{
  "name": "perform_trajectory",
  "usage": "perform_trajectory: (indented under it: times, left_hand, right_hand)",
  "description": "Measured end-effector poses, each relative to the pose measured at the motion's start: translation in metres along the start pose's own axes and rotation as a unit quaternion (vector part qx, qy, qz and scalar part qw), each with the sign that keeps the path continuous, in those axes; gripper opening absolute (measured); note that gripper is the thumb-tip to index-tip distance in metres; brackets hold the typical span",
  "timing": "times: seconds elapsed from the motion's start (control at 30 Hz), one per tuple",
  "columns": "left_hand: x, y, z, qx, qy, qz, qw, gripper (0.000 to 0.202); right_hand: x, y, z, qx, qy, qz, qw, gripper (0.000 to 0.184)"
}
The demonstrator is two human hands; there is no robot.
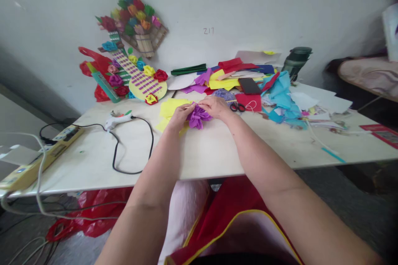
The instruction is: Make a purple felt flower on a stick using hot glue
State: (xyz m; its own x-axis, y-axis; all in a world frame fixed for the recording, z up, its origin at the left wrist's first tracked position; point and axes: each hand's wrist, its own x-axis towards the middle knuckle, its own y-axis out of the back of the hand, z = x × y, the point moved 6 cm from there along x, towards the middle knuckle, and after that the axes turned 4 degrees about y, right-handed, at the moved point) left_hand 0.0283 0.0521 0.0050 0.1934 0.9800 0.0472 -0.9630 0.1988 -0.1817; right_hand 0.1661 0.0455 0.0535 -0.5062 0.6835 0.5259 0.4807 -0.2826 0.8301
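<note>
Near the middle of the long pale table [208,153], low over it or resting on it (hard to tell): one frilly purple flower of thin, crinkly paper [198,119], with loose petals spread toward six o'clock. At nine o'clock from the flower, the left hand [179,116], with fingers curled in and tips close together, pinching the flower's edge. At two o'clock, the right hand [217,107], also curled, with fingertips nipped on the flower's top, near twelve. Too small to tell how tight. Between nine and ten o'clock, bright yellow sheets of soft-looking paper [169,107], partly behind the left hand. Between two and three, small scissors with dark and red handles [234,108], apart from the right hand.

For the flower, likely very light and soft, not slippery. Likely easy to rip or squash, too. Best to pinch gently at the top, near twelve, with fingertips only. Best not to tug the frills.
</note>
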Motion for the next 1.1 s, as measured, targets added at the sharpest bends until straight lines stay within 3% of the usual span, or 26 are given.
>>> perform_trajectory:
  times: [0.3, 0.57, 0.8, 1.1]
  left_hand:
    - [0.000, -0.004, -0.004, -0.011, 0.025, -0.022, 0.999, 0.042]
    - [0.001, -0.004, -0.009, -0.040, 0.052, -0.023, 0.998, 0.041]
    - [0.004, 0.001, -0.016, -0.135, 0.108, 0.026, 0.985, 0.013]
    - [0.006, 0.005, -0.018, -0.078, 0.093, 0.011, 0.993, 0.009]
  right_hand:
    - [0.000, -0.002, -0.001, -0.024, -0.013, -0.068, 0.997, 0.031]
    - [0.004, -0.008, 0.003, -0.003, 0.005, -0.042, 0.999, 0.027]
    - [0.006, -0.013, 0.007, 0.006, 0.008, -0.036, 0.999, 0.026]
    - [0.005, -0.010, 0.003, 0.011, -0.008, -0.050, 0.999, 0.025]
